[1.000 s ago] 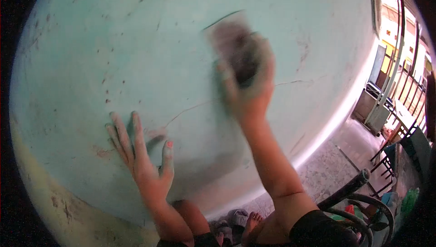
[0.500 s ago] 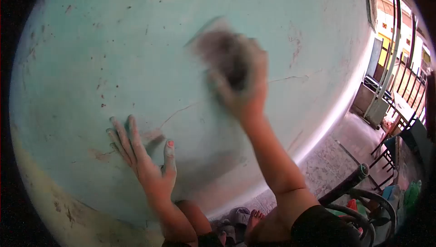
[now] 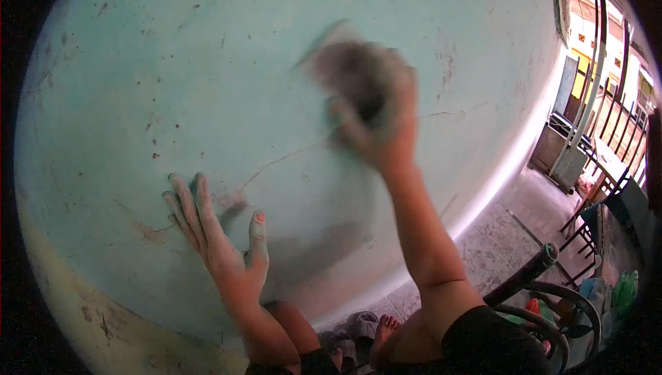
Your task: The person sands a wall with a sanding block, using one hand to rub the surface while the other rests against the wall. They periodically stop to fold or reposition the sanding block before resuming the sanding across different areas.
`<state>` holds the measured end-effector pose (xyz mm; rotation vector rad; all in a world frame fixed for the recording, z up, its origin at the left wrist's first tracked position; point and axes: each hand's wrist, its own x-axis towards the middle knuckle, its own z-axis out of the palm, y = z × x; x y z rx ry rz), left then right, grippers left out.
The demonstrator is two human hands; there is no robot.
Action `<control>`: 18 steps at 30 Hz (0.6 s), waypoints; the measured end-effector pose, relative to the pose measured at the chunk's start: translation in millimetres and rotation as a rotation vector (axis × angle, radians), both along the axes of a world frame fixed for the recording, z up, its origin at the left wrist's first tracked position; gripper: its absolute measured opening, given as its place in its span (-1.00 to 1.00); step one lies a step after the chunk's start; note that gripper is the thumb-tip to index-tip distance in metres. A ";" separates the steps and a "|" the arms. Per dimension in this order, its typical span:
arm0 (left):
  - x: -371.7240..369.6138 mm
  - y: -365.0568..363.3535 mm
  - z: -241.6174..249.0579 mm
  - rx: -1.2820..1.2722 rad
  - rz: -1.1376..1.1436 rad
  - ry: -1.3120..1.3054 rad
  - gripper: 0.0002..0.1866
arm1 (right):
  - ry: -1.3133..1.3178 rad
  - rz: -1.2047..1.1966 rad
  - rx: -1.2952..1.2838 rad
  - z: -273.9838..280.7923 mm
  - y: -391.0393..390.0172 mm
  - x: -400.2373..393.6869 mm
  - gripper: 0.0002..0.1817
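Observation:
A pale green wall (image 3: 276, 99) with cracks, specks and worn patches fills most of the view. My right hand (image 3: 386, 113) is wrapped round a dark, blurred block (image 3: 352, 75) against the wall, above the long crack. Motion smears the block and fingers, so its exact shape is unclear. Lower and to the left, my left hand (image 3: 221, 237) lies on the wall with fingers spread and thumb apart, holding nothing. Pale dust coats its fingers.
Black curved metal tubing (image 3: 524, 278) is at the lower right, near green plastic bottles (image 3: 625, 292). Beyond are a dark chair (image 3: 593, 227), a metal railing (image 3: 617, 123) and a grey floor (image 3: 493, 237). My bare foot (image 3: 386, 330) and grey footwear (image 3: 362, 327) show at the bottom.
My right hand and the dark block have shifted slightly to the right along the wall. My left hand remains in nearly the same place.

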<state>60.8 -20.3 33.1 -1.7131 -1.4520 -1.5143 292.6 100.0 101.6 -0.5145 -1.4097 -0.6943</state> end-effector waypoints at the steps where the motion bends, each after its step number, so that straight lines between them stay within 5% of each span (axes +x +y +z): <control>1: 1.6 0.0 -1.4 -0.005 -0.003 0.005 -0.18 | -0.131 -0.002 -0.031 -6.1 -7.9 -17.6 -0.18; 5: -3.5 -1.7 -3.3 -0.023 0.021 0.035 -0.19 | -0.394 0.046 -0.125 -4.9 -26.3 -28.5 -0.24; 10: -11.2 -9.1 1.8 -0.070 0.003 0.079 -0.16 | 0.366 0.122 -0.174 11.6 -2.6 37.0 -0.26; 12: -9.4 -9.2 3.9 -0.080 -0.037 0.061 -0.16 | 0.445 0.062 -0.206 12.0 -4.2 39.4 -0.27; 18: -1.8 -2.8 2.0 -0.034 -0.016 0.043 -0.14 | -0.327 0.039 -0.050 -6.2 -18.0 -36.0 -0.21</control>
